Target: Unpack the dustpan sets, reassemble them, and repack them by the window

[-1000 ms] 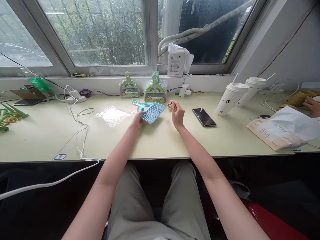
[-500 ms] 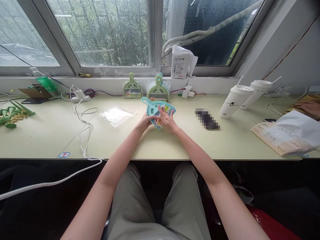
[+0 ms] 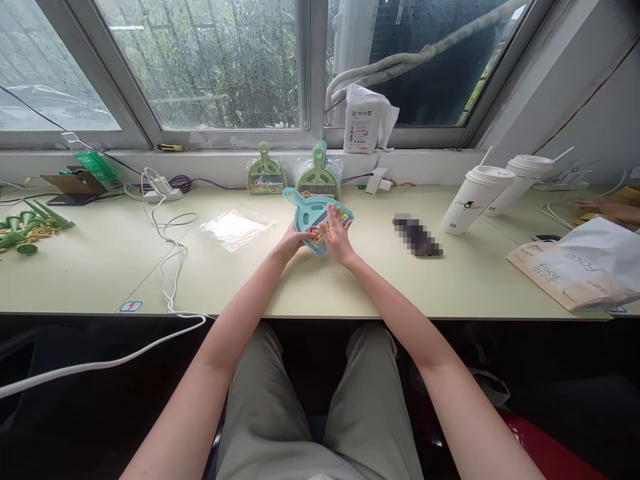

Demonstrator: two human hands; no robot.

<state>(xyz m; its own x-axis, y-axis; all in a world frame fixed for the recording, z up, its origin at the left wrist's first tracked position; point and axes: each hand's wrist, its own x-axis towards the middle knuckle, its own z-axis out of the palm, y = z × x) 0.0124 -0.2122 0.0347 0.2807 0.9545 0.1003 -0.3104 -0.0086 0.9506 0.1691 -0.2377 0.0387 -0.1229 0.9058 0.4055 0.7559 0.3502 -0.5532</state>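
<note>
A light-blue dustpan [image 3: 306,212] with a small brush and a colourful label on its face is held tilted above the table. My left hand [image 3: 290,243] grips its lower left edge, thumb on the front and the other fingers hidden behind. My right hand [image 3: 339,238] lies against the label with fingers stretched out, covering part of the brush and label. Behind stand a wrapped green dustpan set [image 3: 266,175] and, right of it, more wrapped green dustpan sets [image 3: 318,179]. A clear plastic bag [image 3: 235,229] lies flat to the left.
White cables [image 3: 173,277] run over the table's left side to a power strip [image 3: 163,195]. At right are a pixelated dark object [image 3: 418,237], white cups [image 3: 473,203] and a paper bag [image 3: 575,267]. Another person's hand [image 3: 607,211] shows at the far right. Green cones [image 3: 30,220] lie far left.
My right hand's fingers have straightened and shifted over the label. The dustpan has turned slightly, its face showing more. My left hand keeps its grip.
</note>
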